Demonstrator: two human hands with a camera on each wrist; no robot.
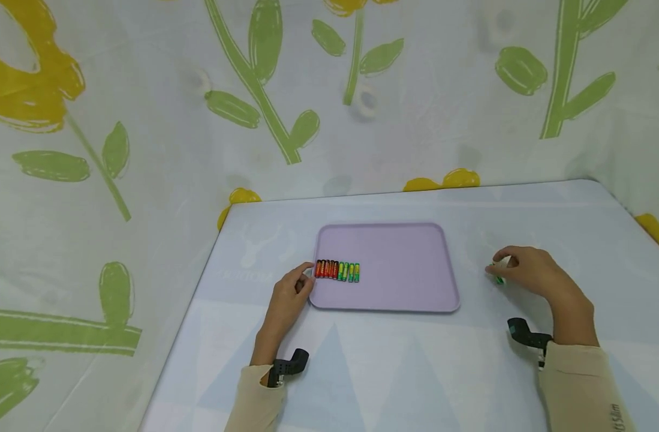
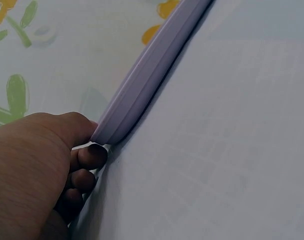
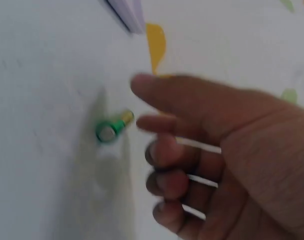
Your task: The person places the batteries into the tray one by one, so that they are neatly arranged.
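Note:
A light purple tray (image 1: 399, 270) lies flat on the table. In its left part a row of red batteries (image 1: 327, 269) and green batteries (image 1: 348, 272) lies side by side against the left rim. My left hand (image 1: 287, 303) pinches that rim, thumb (image 2: 80, 129) above and forefinger (image 2: 94, 156) just below the edge. To the right of the tray, my right hand (image 1: 529, 270) hovers with loosely bent fingers over a green battery (image 3: 109, 131) on the table. A gap shows between this battery and the fingertips in the right wrist view, which is blurred.
The white table (image 1: 394, 372) has a pale blue triangle pattern. Behind it and to the left hangs a flower-printed cloth (image 1: 162, 90). Both wrists carry black cameras, one on the left wrist (image 1: 291, 363) and one on the right wrist (image 1: 529, 335).

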